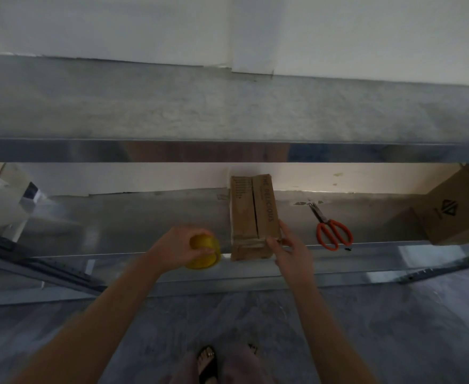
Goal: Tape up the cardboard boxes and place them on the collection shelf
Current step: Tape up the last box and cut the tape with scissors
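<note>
A small brown cardboard box lies on the metal shelf, its top flaps meeting in a middle seam, with tape across its near end. My left hand grips a yellow tape roll just left of the box at the shelf's front edge. My right hand rests against the box's near right corner, thumb on the taped end and fingers along the right side.
Orange-handled scissors lie on the shelf right of the box. A larger cardboard box stands at the far right. An upper shelf runs overhead. A white object sits at the left. Grey floor and my feet are below.
</note>
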### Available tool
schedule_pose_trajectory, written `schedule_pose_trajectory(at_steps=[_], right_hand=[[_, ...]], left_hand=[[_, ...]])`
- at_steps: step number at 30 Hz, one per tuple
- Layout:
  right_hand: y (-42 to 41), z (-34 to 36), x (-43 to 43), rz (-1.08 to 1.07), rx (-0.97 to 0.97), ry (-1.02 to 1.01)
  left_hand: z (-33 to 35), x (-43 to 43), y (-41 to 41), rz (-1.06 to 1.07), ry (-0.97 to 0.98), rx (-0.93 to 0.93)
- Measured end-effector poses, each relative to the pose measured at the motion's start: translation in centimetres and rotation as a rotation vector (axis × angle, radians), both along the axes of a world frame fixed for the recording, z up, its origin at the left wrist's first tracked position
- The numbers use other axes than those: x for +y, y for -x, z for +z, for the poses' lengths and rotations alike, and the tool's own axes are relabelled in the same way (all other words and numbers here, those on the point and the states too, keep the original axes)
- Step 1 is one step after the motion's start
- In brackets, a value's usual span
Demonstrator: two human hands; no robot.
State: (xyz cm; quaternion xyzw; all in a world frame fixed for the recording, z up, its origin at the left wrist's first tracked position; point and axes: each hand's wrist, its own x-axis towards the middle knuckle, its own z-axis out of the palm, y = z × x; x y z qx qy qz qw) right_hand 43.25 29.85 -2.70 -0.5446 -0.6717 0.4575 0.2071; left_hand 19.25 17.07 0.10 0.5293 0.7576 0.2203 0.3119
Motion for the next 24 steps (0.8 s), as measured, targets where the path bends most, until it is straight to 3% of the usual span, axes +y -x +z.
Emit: schedule_pose_trajectory(at_steps=[2, 6, 9, 13, 17, 20, 24], right_hand=[[0.0, -0.5, 0.2, -0.032, -0.002, 0.000], [-3.3, -3.4, 0.2, -0.050, -0.220, 0.120], [-4.8, -3.6, -1.2, -0.053, -0.100, 0.171], [-2.5, -2.0, -2.0, 0.068, -0.075, 0.103], [0.2, -0.4, -2.4, 0.202, 0.073, 0.077], [1.0, 0.6, -2.9, 0.277, 0.291, 0.153], [-0.2, 1.4, -1.8, 0.435, 0.333, 0.270]], left_hand=[[-0.5, -0.2, 0.0, 0.017, -0.019, -0.018], [-1.3, -2.0, 3.1, 0.153, -0.002, -0.127], [-0.9, -2.5, 5.3, 0.166, 0.005, -0.155], [-0.9, -1.9, 5.0, 0.153, 0.013, -0.203], [-1.1, -2.2, 3.6, 0.125, -0.007, -0.223], [-0.5, -1.7, 2.3, 0.074, -0.020, -0.210], [-1.1, -1.4, -0.2, 0.018, 0.018, -0.218]])
